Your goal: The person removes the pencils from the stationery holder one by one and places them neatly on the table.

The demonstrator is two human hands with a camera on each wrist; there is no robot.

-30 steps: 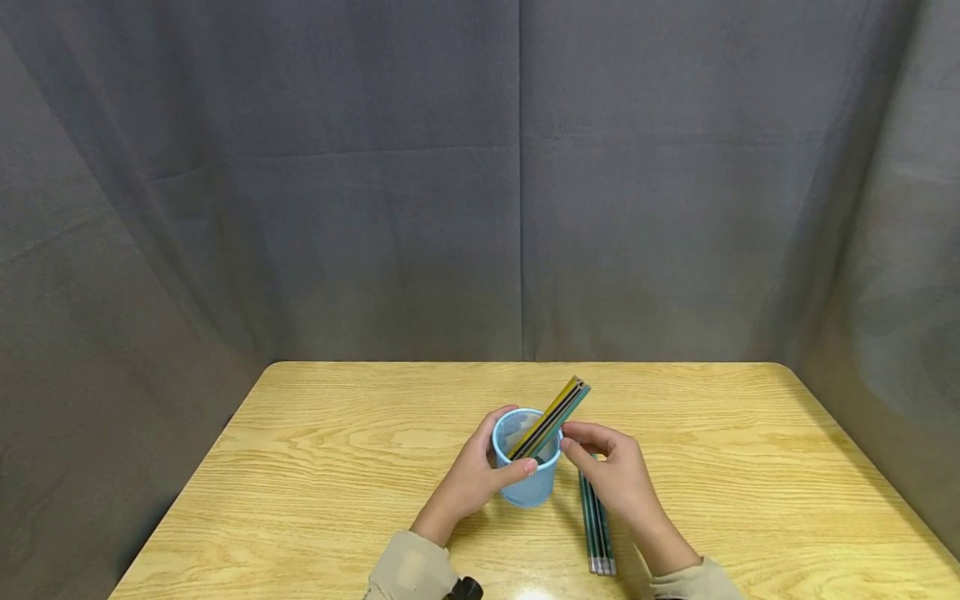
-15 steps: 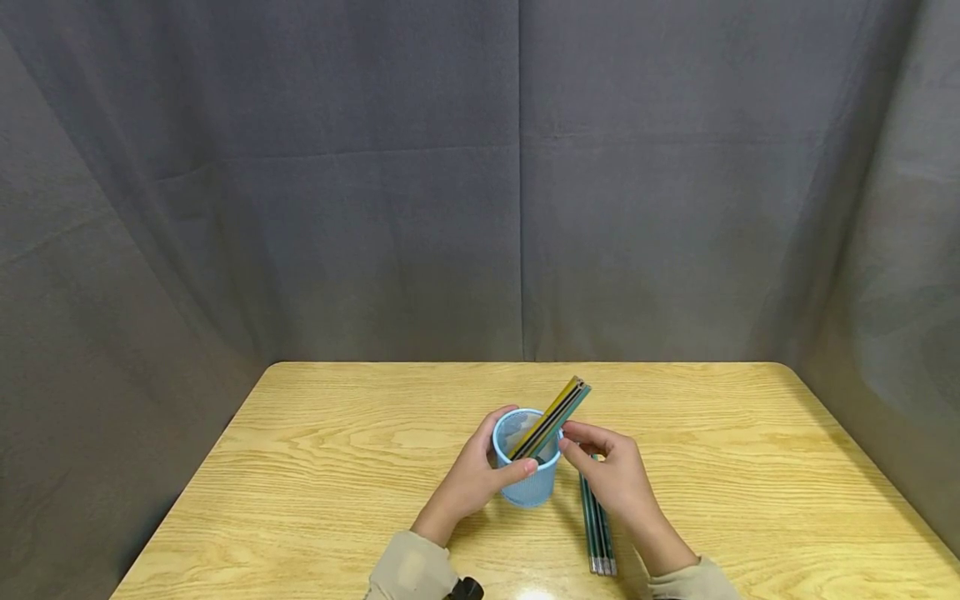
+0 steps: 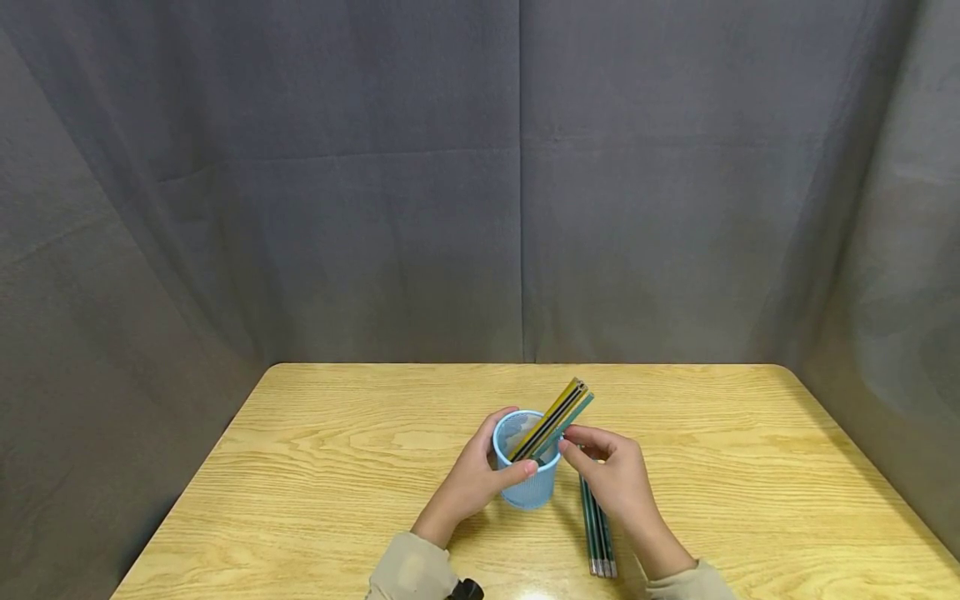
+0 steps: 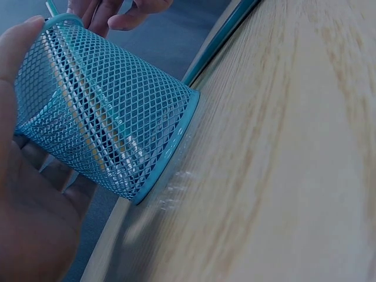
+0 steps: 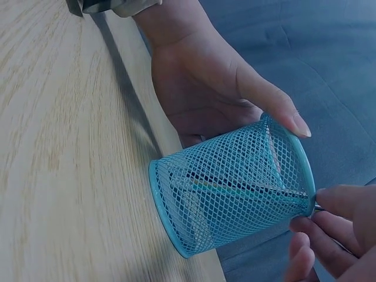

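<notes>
A light blue mesh pencil cup [image 3: 528, 487] stands on the table. My left hand [image 3: 474, 477] holds it from the left, thumb along the near rim and fingers round the far side. Inside, yellow-and-black pencils [image 3: 550, 425] lean to the right, and a green pencil [image 3: 576, 412] sits slightly apart from them. At the right rim, the thumb and forefinger of my right hand [image 3: 617, 473] pinch around the green pencil; the fingers partly hide the contact. Beneath that hand, several dark green pencils [image 3: 597, 533] lie side by side on the table.
The wooden table [image 3: 337, 467] extends to both sides of the cup, with rounded far corners. Grey curtains [image 3: 390, 250] hang behind it and at the sides.
The green pencil in the cup has shifted a little to the right, away from the yellow-and-black pencils. Both hands and the cup stay nearly in place.
</notes>
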